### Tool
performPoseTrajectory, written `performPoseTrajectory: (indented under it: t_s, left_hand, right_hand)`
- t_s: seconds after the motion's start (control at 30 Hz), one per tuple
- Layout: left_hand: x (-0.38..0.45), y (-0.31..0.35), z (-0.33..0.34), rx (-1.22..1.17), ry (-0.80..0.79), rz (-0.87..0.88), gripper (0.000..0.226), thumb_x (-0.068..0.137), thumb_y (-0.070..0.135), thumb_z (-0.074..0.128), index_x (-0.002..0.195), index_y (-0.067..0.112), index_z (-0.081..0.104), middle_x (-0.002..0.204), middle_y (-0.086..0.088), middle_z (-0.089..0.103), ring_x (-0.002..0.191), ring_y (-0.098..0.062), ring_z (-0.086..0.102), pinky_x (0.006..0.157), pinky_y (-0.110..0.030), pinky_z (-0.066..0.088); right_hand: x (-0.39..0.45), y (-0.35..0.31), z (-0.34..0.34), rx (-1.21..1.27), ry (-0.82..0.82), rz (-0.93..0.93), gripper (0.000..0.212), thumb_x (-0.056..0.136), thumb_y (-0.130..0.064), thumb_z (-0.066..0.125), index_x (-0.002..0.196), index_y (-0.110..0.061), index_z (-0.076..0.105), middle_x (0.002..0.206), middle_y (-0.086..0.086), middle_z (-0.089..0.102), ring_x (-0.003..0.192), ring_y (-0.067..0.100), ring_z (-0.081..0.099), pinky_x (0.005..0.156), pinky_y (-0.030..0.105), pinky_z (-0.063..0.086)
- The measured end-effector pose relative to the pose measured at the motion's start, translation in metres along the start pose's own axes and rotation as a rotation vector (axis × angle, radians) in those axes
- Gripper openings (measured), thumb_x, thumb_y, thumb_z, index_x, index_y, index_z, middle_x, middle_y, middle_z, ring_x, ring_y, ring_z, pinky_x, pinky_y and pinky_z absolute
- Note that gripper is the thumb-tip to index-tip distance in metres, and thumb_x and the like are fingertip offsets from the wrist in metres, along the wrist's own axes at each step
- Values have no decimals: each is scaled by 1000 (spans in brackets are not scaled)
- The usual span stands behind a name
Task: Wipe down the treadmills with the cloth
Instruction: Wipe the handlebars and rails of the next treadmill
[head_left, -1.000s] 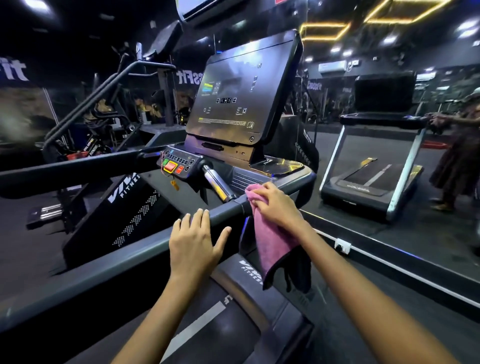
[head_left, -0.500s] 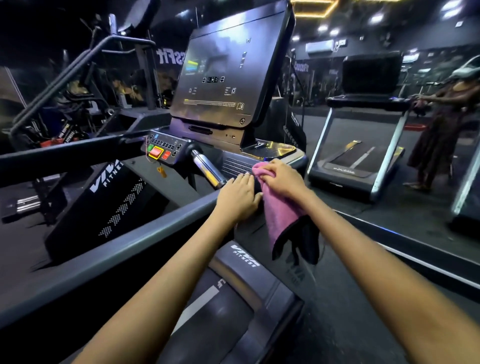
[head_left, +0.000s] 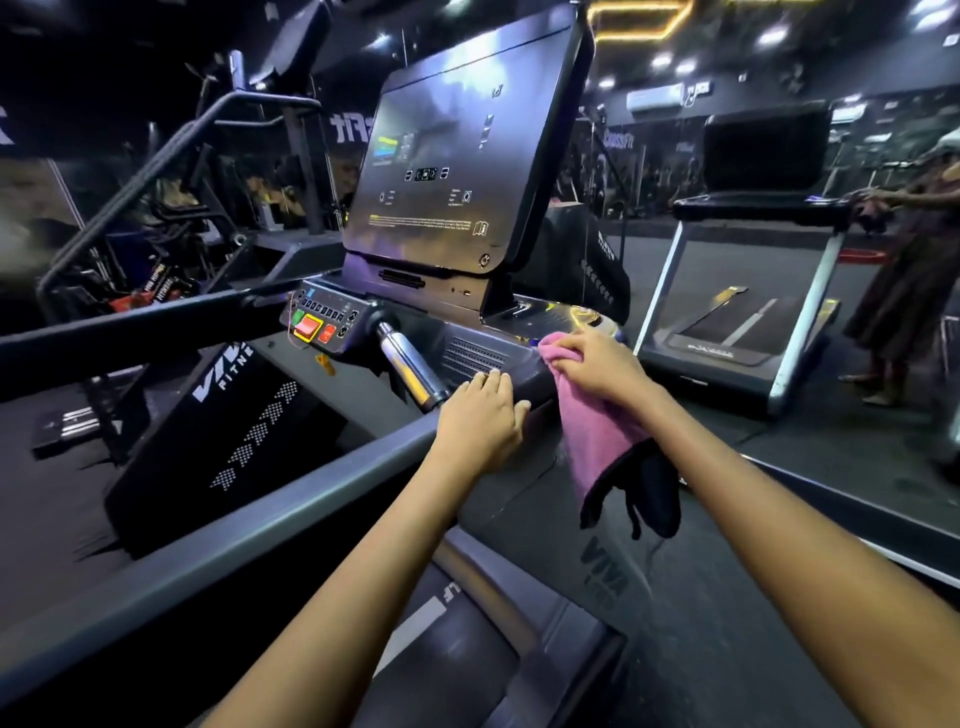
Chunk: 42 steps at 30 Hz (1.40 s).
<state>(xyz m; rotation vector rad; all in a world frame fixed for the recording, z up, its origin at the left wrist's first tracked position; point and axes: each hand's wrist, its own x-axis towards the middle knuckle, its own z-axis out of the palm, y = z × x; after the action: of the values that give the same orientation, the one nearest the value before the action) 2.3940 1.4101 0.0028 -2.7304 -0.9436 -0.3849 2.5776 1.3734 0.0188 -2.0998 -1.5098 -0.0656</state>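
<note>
Right hand (head_left: 597, 364): the cloth (head_left: 597, 441) was gripped and pressed on the rail's (head_left: 260, 514) front end, likely to wipe it.
Left hand (head_left: 480, 418): laid flat on the rail, fingers straight, nothing grasped; apparently for support.
Cloth: bunched under the right hand, its tail hung below, just beside the left hand.
Console (head_left: 457, 171): untouched above.

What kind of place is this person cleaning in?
Most likely a gym. A treadmill console stands in front, a second treadmill is reflected in a wall mirror, and "CrossFit" lettering shows behind.
</note>
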Motion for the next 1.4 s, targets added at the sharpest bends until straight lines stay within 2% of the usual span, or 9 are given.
performPoseTrajectory:
  t_s: [0.17,0.33,0.47,0.6,0.8,0.87,1.0,1.23,1.4]
  left_hand:
    - [25,19,9,-12,-32,-142,58,99,45,26,134,-1,35,140,-18,39,129,-29,35,105,-36,27]
    - [50,35,15,1,-30,-272,56,99,46,23,128,1,41,132,-15,47,122,-29,42,98,-36,32]
    - [55,38,22,40,30,-315,48,99,46,23,113,7,48,117,-10,55,108,-28,50,88,-36,36]
    - [53,37,27,72,80,-314,48,99,47,21,114,11,47,114,-6,56,105,-25,53,84,-33,38]
    - [55,40,19,88,68,-335,47,99,47,24,109,9,50,113,-8,59,104,-27,56,76,-34,37]
    - [63,42,11,81,43,-361,51,99,46,25,103,6,57,110,-12,62,102,-31,58,71,-34,35]
    - [78,42,6,-4,49,-379,56,101,42,26,100,0,62,109,-20,63,102,-35,58,77,-36,42]
    - [77,43,21,-26,154,-375,50,101,39,26,98,2,60,105,-18,64,98,-35,59,75,-36,39]
    - [80,40,25,49,157,-343,51,101,40,24,101,3,60,107,-15,63,100,-32,58,76,-37,38]
  right_hand:
    - [5,26,-4,144,-49,-144,27,88,-29,60,113,-24,68,112,1,59,106,20,56,93,34,43]
    - [38,50,-17,-86,-34,-100,28,91,-32,50,115,-35,63,116,1,56,113,25,52,93,34,41]
    - [40,50,-13,-92,-96,-282,32,91,-30,49,120,-41,59,116,-1,57,114,20,53,101,39,34]
    - [42,55,-20,-20,-153,-398,34,91,-30,53,123,-40,58,118,-3,57,114,15,52,96,31,30]
    - [60,62,-27,-138,-80,-227,32,90,-26,46,111,-42,63,115,-2,58,111,23,54,85,32,42]
    - [55,55,-21,-155,-80,-321,29,89,-29,50,114,-39,63,112,0,58,109,22,55,85,31,42]
    - [46,57,-18,133,-225,-474,31,86,-25,63,117,-30,65,109,4,61,102,19,58,94,32,42]
    - [73,71,-36,-170,-136,-238,30,88,-27,54,113,-41,64,116,-4,59,111,22,54,85,32,42]
    - [64,53,-21,-88,-182,-372,31,87,-33,59,117,-38,63,115,-1,61,111,19,55,92,31,41]
